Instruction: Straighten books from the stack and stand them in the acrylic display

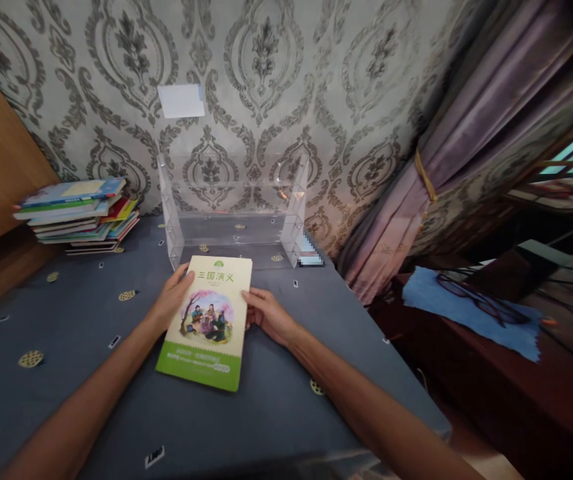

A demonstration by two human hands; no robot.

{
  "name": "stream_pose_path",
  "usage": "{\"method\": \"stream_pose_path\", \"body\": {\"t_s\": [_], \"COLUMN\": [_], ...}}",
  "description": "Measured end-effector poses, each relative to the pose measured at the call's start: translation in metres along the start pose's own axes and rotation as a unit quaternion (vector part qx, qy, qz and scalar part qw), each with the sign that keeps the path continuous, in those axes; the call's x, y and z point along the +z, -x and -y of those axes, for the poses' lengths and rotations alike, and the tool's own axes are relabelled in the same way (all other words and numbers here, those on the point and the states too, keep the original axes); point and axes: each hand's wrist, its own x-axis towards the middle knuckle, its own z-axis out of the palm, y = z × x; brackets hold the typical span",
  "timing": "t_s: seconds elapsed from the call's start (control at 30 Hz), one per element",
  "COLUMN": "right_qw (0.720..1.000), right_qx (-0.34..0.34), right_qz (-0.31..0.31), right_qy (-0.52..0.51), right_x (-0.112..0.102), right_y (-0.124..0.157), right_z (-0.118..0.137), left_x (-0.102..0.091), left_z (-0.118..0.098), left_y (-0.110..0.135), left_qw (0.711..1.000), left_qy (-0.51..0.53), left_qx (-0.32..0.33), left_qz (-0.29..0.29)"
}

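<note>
A book (211, 319) with a cream and green cover, Chinese characters and a picture of seated figures is held up between my hands, its front towards me. My left hand (175, 293) grips its left edge with the thumb on the cover. On the right edge, my right hand (268, 313) has its thumb on the front and its other fingers partly hidden behind. Just beyond the book stands a clear acrylic rack (231, 230) against the wall; the book's top overlaps its lower front in view.
An uneven stack of books (79, 213) lies at the left, by a wooden panel (1, 153). The grey-blue tablecloth (91, 347) covers the table. Right of it hang a tied curtain (406, 180) and, lower, glasses (481, 300) on a blue cloth (426, 293).
</note>
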Motion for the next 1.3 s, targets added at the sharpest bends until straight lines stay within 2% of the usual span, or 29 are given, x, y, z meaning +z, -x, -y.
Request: {"method": "stream_pose_path", "body": {"t_s": [0.1,0.2,0.27,0.3,0.33,0.37,0.4,0.47,0.67,0.77,0.87,1.0,1.3], "right_qw": [1.0,0.995,0.987,0.983,0.978,0.974,0.97,0.96,0.901,0.903,0.91,0.911,0.902], "right_qx": [-0.002,-0.05,-0.083,-0.093,-0.098,-0.101,-0.105,-0.116,-0.176,-0.179,-0.164,-0.168,-0.207], "right_qz": [-0.003,-0.081,-0.136,-0.156,-0.172,-0.183,-0.19,-0.193,-0.216,-0.223,-0.235,-0.235,-0.248], "right_qy": [-0.01,-0.009,0.02,0.04,0.061,0.084,0.108,0.166,0.333,0.321,0.301,0.295,0.285], "right_x": [-0.003,-0.012,-0.019,-0.023,-0.026,-0.028,-0.03,-0.031,-0.033,-0.036,-0.037,-0.038,-0.036], "right_y": [-0.003,-0.009,-0.014,-0.016,-0.018,-0.019,-0.02,-0.021,-0.016,-0.016,-0.017,-0.018,-0.016], "right_z": [0.0,0.001,0.0,0.0,-0.001,-0.003,-0.004,-0.007,-0.003,0.0,0.0,-0.003,-0.002], "left_x": [-0.008,-0.012,-0.013,-0.013,-0.012,-0.01,-0.008,0.001,0.04,0.055,0.062,0.068,0.073], "left_z": [-0.007,-0.008,-0.008,-0.008,-0.009,-0.009,-0.01,-0.01,0.003,0.01,0.011,0.0,-0.02], "left_y": [-0.007,-0.015,-0.02,-0.021,-0.022,-0.02,-0.017,-0.007,0.041,0.056,0.06,0.062,0.064], "left_qw": [0.997,0.989,0.983,0.974,0.955,0.924,0.884,0.811,0.702,0.66,0.64,0.627,0.634], "left_qy": [-0.008,-0.04,-0.119,-0.192,-0.28,-0.373,-0.455,-0.561,-0.656,-0.694,-0.721,-0.738,-0.736], "left_qx": [-0.038,-0.063,-0.045,-0.021,0.014,0.056,0.098,0.158,0.257,0.265,0.245,0.216,0.193], "left_qz": [0.073,0.13,0.135,0.118,0.092,0.064,0.043,0.041,0.102,0.11,0.106,0.127,0.141]}}
